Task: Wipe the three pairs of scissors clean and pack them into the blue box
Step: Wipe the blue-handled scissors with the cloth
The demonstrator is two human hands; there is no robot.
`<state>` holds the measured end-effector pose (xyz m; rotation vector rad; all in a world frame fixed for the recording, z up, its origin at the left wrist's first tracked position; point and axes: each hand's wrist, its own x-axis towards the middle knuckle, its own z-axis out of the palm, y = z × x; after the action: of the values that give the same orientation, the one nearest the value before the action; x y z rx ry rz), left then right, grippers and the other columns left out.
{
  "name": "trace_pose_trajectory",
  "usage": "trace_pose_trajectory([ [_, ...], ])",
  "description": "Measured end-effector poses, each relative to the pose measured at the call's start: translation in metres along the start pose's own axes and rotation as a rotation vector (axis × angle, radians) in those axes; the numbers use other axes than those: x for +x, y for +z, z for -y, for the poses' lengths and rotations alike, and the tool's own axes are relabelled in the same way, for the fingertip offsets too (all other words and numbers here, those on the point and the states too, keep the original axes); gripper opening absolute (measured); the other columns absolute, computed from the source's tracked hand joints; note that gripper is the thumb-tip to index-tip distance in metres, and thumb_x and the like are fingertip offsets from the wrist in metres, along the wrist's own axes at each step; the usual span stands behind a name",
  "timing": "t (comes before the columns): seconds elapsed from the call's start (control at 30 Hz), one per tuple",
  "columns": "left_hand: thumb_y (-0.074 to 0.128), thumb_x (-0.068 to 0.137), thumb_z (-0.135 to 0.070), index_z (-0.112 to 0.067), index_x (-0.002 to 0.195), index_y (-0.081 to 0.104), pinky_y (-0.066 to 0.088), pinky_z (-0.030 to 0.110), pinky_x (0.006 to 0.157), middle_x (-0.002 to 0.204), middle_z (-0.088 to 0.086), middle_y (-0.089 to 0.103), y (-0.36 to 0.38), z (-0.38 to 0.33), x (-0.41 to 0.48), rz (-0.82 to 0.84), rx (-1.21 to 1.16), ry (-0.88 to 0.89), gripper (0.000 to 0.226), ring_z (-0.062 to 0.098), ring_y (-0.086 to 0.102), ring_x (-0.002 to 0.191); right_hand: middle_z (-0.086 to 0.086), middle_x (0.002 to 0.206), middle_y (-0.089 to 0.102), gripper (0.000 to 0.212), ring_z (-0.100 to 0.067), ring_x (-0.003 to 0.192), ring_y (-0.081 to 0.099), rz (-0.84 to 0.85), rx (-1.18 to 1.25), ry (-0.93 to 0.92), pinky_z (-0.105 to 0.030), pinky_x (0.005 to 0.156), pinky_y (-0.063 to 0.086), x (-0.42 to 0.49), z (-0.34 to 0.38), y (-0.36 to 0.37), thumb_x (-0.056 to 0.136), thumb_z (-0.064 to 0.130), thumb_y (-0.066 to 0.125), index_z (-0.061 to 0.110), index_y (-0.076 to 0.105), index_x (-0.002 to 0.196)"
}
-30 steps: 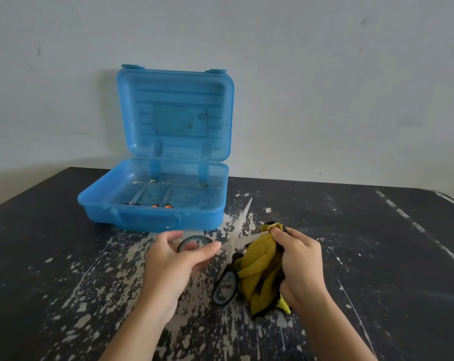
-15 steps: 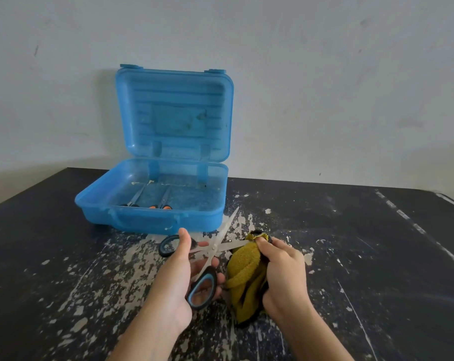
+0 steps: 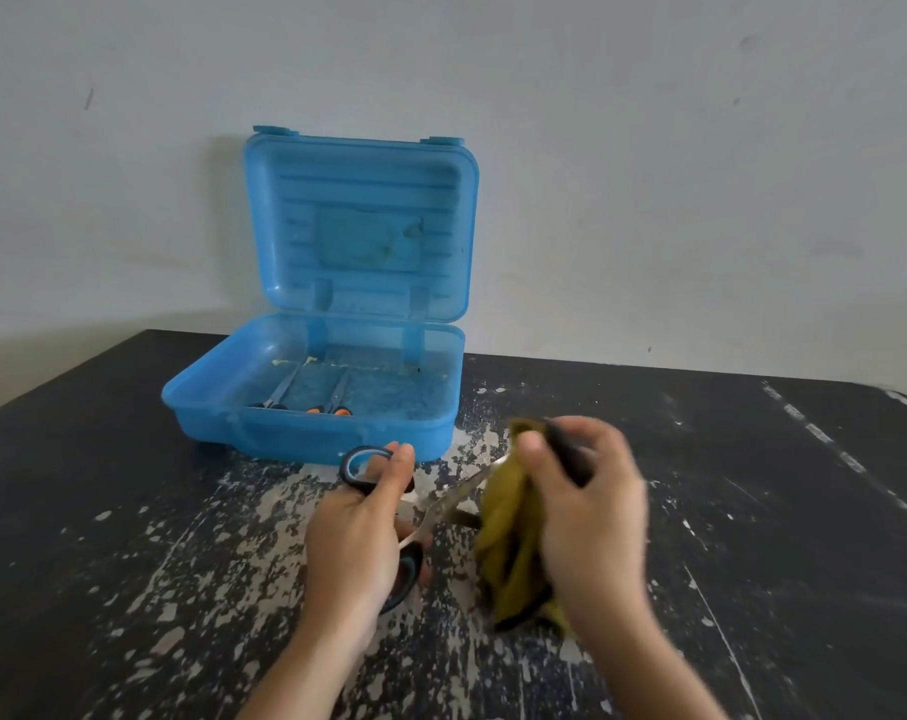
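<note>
Cloth (image 3: 503,537) now wraps held scissors (image 3: 443,504), two scissors (image 3: 280,392) inside blue box (image 3: 311,439)

Black, paint-flecked table (image 3: 103,511); open blue box (image 3: 311,433) rests on it.

Nothing here can be read: no text, brand or number. The worn rectangular patch (image 3: 369,240) inside the blue box (image 3: 305,433) lid shows no legible marks.
</note>
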<state>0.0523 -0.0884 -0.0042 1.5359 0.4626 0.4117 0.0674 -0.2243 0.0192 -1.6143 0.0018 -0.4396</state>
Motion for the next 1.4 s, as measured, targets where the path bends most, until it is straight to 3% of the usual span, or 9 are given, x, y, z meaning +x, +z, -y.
trace_pose_trajectory([
  [0.2,0.054,0.087,-0.05,-0.018,0.058,0.068,0.05,0.034,0.069,0.058,-0.007,0.068,0.003,0.002,0.0,0.012,0.006,0.064,0.045,0.016,0.065,0.07,-0.005,0.109,0.057,0.044,-0.021,0.093,0.049,0.242,-0.521,-0.527,-0.018,0.086,0.035,-0.04,-0.038,0.049,0.08,0.01,0.04,0.01,0.054,0.122],
  [0.33,0.059,0.086,-0.048,-0.01,0.048,0.062,0.047,0.037,0.065,0.051,-0.001,0.063,-0.003,0.007,0.012,-0.077,-0.021,0.03,0.054,0.024,0.059,0.063,-0.008,0.103,0.044,0.039,-0.021,0.085,0.043,0.341,-0.568,-0.727,-0.024,0.081,0.039,-0.059,-0.04,0.051,0.076,0.011,0.042,0.003,0.062,0.108],
  [0.43,0.06,0.085,-0.049,-0.007,0.043,0.055,0.041,0.038,0.061,0.049,0.006,0.058,-0.005,0.007,0.012,-0.097,-0.016,0.036,0.059,0.028,0.055,0.059,-0.006,0.091,0.057,0.039,-0.017,0.082,0.054,0.39,-0.37,-0.618,-0.019,0.078,0.044,-0.049,-0.034,0.043,0.064,0.013,0.038,0.011,0.072,0.083],
  [0.57,0.063,0.083,-0.047,-0.012,0.056,0.067,0.048,0.037,0.065,0.055,0.002,0.066,0.0,0.009,0.01,-0.049,-0.032,0.068,0.045,0.027,0.063,0.064,0.0,0.096,0.06,0.043,-0.013,0.091,0.057,0.159,-0.31,-0.495,-0.024,0.081,0.047,-0.025,-0.038,0.029,0.067,-0.002,0.048,0.013,0.071,0.1],
  [0.73,0.068,0.082,-0.04,-0.017,0.057,0.067,0.046,0.035,0.073,0.065,-0.005,0.067,-0.005,0.01,0.015,-0.052,-0.118,0.03,0.034,0.019,0.062,0.073,-0.003,0.101,0.055,0.046,-0.004,0.092,0.049,0.508,-0.34,-0.531,-0.009,0.085,0.04,-0.035,-0.043,0.031,0.065,0.013,0.038,0.017,0.072,0.095],
  [0.87,0.066,0.085,-0.034,-0.018,0.06,0.063,0.044,0.03,0.057,0.049,-0.009,0.059,-0.006,0.002,0.011,-0.046,-0.147,0.031,0.03,0.007,0.063,0.054,0.007,0.094,0.061,0.035,-0.005,0.088,0.056,0.206,-0.241,-0.448,-0.016,0.077,0.048,-0.02,-0.038,0.021,0.069,0.004,0.049,0.015,0.074,0.091],
  [1.03,0.072,0.081,-0.032,-0.018,0.058,0.073,0.051,0.04,0.069,0.053,-0.003,0.065,-0.004,0.012,0.017,-0.016,-0.111,0.057,0.027,0.022,0.061,0.061,0.007,0.113,0.048,0.048,-0.009,0.103,0.046,0.442,-0.376,-0.516,-0.014,0.09,0.035,-0.035,-0.034,0.025,0.081,0.059,0.051,0.021,0.068,0.105],
  [1.23,0.066,0.086,-0.021,-0.025,0.074,0.07,0.043,0.003,0.051,0.069,-0.018,0.066,-0.005,0.0,0.009,0.056,-0.144,0.094,0.013,-0.012,0.06,0.058,-0.003,0.11,0.057,0.029,-0.022,0.088,0.052,0.234,-0.553,-0.718,-0.026,0.082,0.044,-0.027,-0.053,0.034,0.091,0.026,0.046,0.011,0.069,0.1],
  [1.4,0.064,0.086,-0.03,-0.025,0.099,0.071,0.049,0.01,0.058,0.067,-0.012,0.064,-0.007,-0.002,0.004,0.083,-0.057,0.125,0.015,0.005,0.06,0.067,-0.009,0.097,0.062,0.022,-0.024,0.076,0.057,0.052,-0.596,-0.637,-0.021,0.078,0.043,-0.006,-0.057,0.025,0.085,0.015,0.055,0.004,0.072,0.088],
])
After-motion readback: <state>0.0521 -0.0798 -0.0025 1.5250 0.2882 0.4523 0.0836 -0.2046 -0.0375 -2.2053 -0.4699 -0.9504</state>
